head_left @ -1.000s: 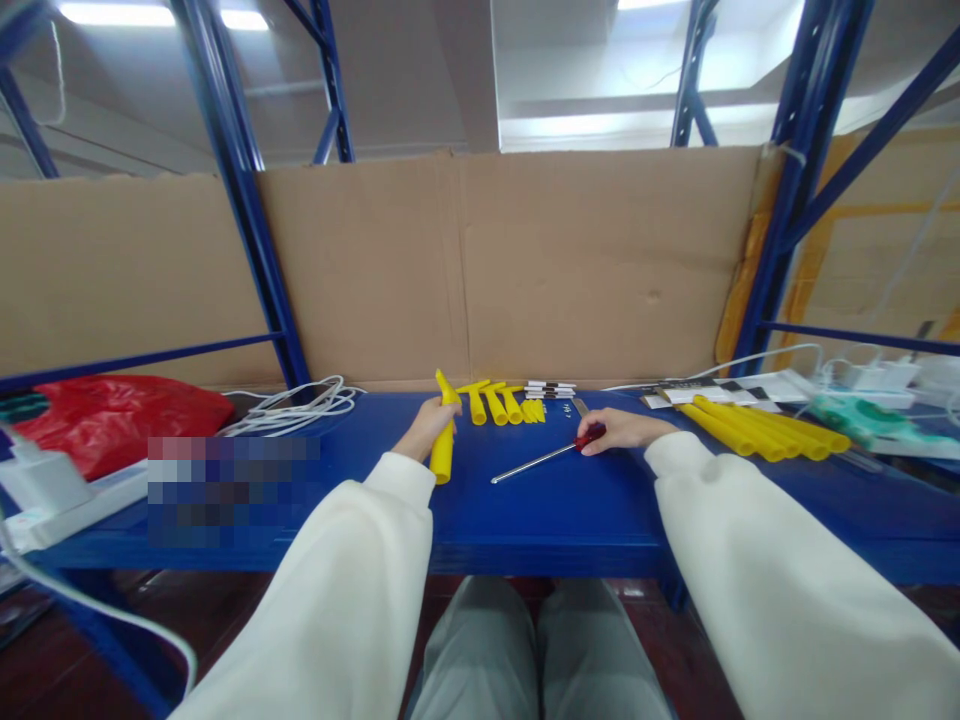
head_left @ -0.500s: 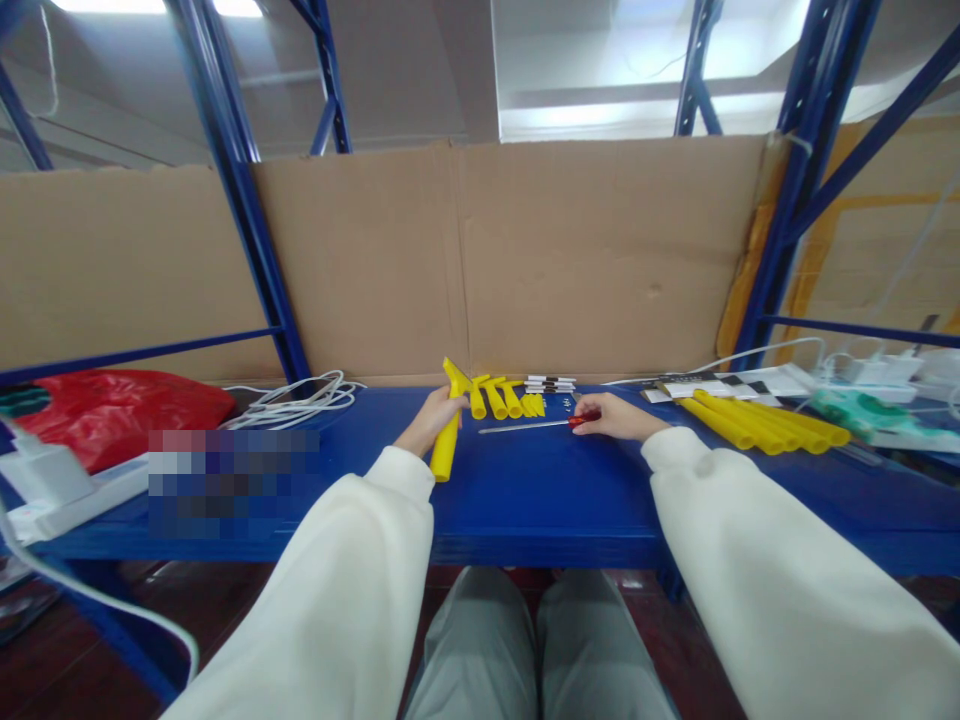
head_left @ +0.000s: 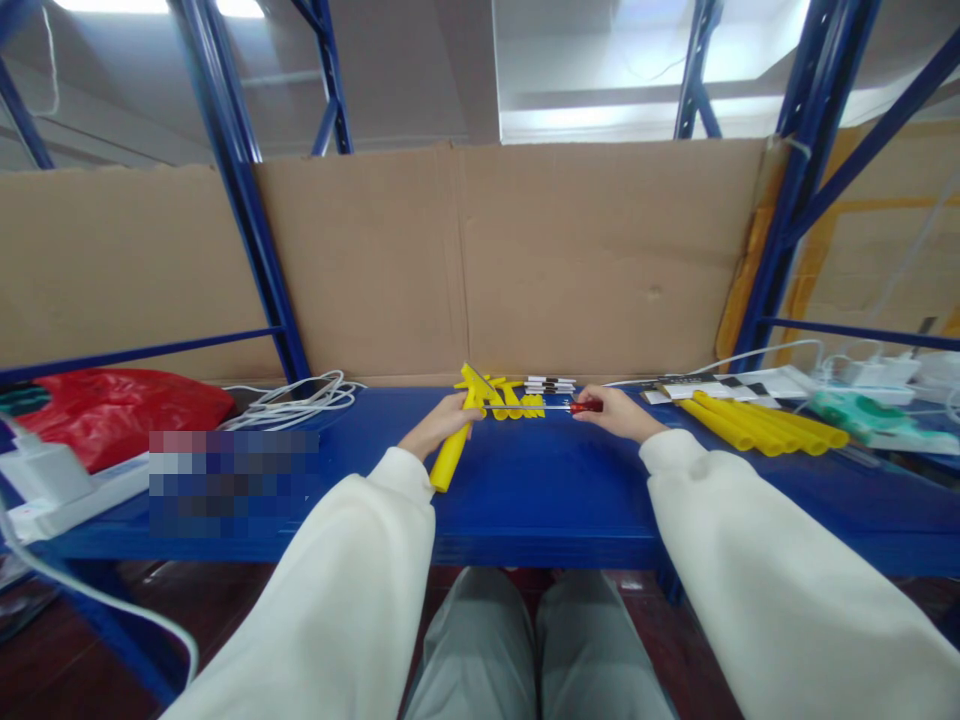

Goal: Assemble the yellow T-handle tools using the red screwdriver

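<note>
My left hand (head_left: 441,424) is closed around a yellow tube with a forked, angled top (head_left: 450,460), held tilted over the blue table. In my right hand (head_left: 609,412) is a screwdriver (head_left: 551,407), gripped by its red handle. Its long metal shaft lies level and points left, with the tip up against the yellow tube near my left fingers. Whether the tip sits in a screw is too small to make out. Just behind the shaft lie several yellow angled tube pieces (head_left: 511,398) and small yellow parts (head_left: 533,405), partly covered by it.
White-and-black strips (head_left: 550,385) lie at the table's back. Several long yellow tubes (head_left: 757,425) rest at the right beside a green-and-white packet (head_left: 862,415). Left are a coiled white cable (head_left: 300,400), a red bag (head_left: 135,410) and a power strip (head_left: 82,500). A cardboard wall (head_left: 525,260) stands behind.
My right hand has raised the screwdriver from near the tabletop, bringing its tip to the yellow tube. The tube in my left hand has tilted more, its top leaning right.
</note>
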A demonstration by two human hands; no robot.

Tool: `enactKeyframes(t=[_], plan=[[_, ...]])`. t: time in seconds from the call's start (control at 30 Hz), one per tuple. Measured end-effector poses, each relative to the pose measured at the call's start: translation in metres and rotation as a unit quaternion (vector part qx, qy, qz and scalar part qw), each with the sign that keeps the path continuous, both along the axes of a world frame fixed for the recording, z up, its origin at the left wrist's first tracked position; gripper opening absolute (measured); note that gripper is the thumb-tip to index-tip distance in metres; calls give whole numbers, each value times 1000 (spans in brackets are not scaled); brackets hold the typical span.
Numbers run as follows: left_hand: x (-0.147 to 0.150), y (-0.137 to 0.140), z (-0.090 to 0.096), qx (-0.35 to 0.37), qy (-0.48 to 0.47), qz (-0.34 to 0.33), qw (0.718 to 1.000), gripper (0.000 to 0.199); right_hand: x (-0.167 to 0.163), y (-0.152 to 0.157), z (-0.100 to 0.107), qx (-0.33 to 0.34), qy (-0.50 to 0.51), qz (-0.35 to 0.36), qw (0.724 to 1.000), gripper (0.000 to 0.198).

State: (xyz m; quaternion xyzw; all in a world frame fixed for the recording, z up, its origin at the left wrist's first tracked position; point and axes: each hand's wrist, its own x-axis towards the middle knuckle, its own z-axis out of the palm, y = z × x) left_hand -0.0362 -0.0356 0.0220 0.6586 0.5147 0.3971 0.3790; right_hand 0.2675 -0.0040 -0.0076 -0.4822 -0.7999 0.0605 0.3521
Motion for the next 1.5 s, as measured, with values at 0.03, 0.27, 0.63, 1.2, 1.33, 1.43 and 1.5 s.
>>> enactKeyframes(t=[0.03,0.27,0.63,1.2,1.33,1.43,1.5], plan=[[0,-1,0,-4,1,-4,1000,15,0,0,0,1,-3,-5,1000,17],[0,-1,0,-12,13,-8,1000,15,5,4,-1,10,-28,-54,998,16],[0,-1,0,-17,52,-9,998,20,5,0,2,-2,-32,-64,997,14],[-1,4,-6,-4,46,-30,998,20,2,-8,6,1,-61,-80,995,12],[-2,4,-6,5,41,-24,999,22,0,-14,9,0,-82,-68,994,12],[-2,3,-5,3,43,-22,999,25,-2,-17,10,1,-98,-64,993,11],[-2,2,-4,-1,50,-23,999,24,-4,-19,11,14,-108,-71,991,10]])
